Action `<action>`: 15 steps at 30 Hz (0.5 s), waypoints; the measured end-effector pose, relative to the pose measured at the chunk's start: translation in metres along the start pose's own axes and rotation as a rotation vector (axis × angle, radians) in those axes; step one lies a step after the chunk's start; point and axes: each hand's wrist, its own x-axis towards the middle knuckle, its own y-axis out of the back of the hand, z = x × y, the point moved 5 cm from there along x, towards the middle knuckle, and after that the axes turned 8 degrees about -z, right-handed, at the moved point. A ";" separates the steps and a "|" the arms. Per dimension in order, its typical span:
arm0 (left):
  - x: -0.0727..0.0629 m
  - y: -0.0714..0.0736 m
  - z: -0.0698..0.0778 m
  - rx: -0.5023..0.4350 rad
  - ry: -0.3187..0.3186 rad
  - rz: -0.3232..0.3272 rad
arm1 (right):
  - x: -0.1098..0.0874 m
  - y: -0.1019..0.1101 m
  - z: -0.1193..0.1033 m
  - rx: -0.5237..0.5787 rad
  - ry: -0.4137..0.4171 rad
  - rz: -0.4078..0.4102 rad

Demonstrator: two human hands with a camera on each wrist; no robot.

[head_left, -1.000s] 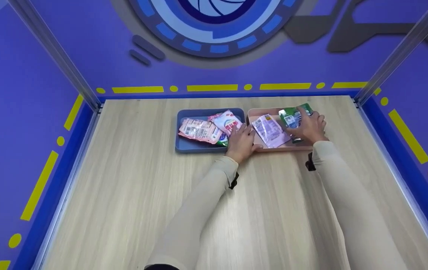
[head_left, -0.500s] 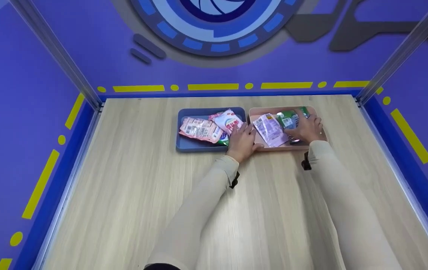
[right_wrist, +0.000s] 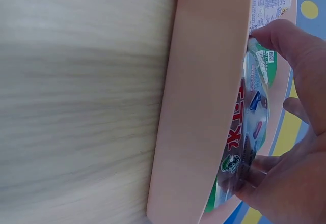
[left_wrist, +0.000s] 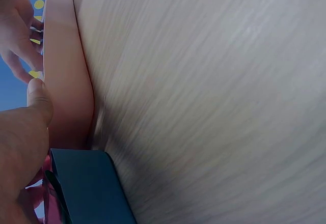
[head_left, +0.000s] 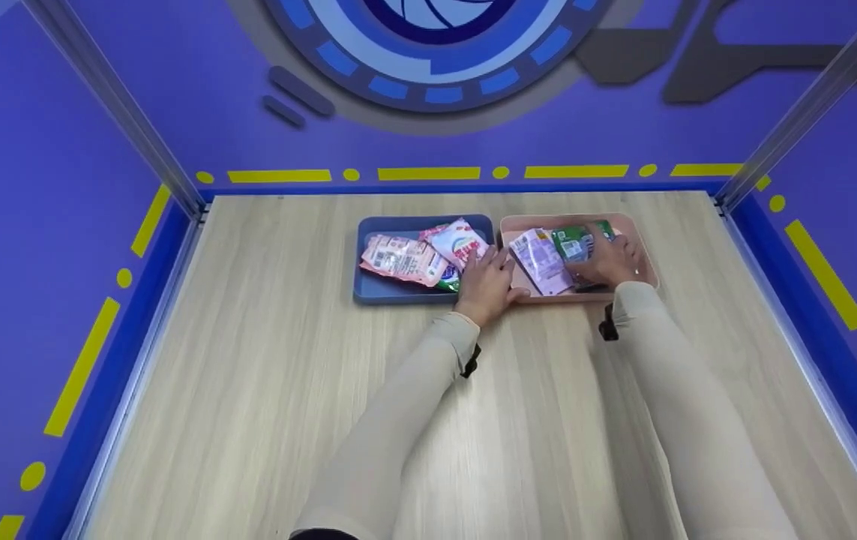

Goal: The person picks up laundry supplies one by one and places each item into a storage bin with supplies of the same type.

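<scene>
A green and silver plastic packet (head_left: 567, 241) lies in the right part of the pink tray (head_left: 649, 270). My right hand (head_left: 609, 259) grips it, thumb on its left side and fingers on its right; in the right wrist view the packet (right_wrist: 254, 117) bulges between them behind the tray wall (right_wrist: 198, 102). Beside it rests a lilac packet (head_left: 540, 262). My left hand (head_left: 484, 289) reaches over the blue tray (head_left: 368, 298), relaxed fingers resting on a pink and white packet (head_left: 456, 241). Its thumb (left_wrist: 39, 102) touches the pink tray's rim.
A pale pink packet (head_left: 402, 259) and part of a green packet (head_left: 448, 281) lie in the blue tray. Both trays stand side by side toward the back of the wooden table (head_left: 278, 360). Purple panels (head_left: 428, 150) wall in the back and sides.
My right hand has shifted left and slightly lower with the green and silver packet, bringing it closer to the lilac packet and down into the pink tray. My left hand has stayed in place.
</scene>
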 end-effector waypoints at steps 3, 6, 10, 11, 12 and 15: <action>0.000 0.000 0.000 -0.006 0.000 0.000 | 0.000 -0.001 0.001 0.006 -0.030 -0.013; 0.000 0.001 0.000 -0.011 0.002 -0.003 | 0.001 -0.002 0.003 0.003 -0.046 -0.019; 0.000 0.001 0.000 -0.011 0.009 -0.010 | 0.002 -0.002 0.005 0.003 -0.018 -0.031; 0.000 0.001 0.000 -0.010 0.011 -0.012 | 0.002 -0.002 0.005 0.005 -0.012 -0.031; 0.000 0.001 0.000 -0.009 0.013 -0.015 | 0.002 -0.003 0.006 0.008 -0.004 -0.034; 0.001 0.000 0.000 -0.011 0.016 -0.018 | 0.002 -0.003 0.007 0.013 0.002 -0.036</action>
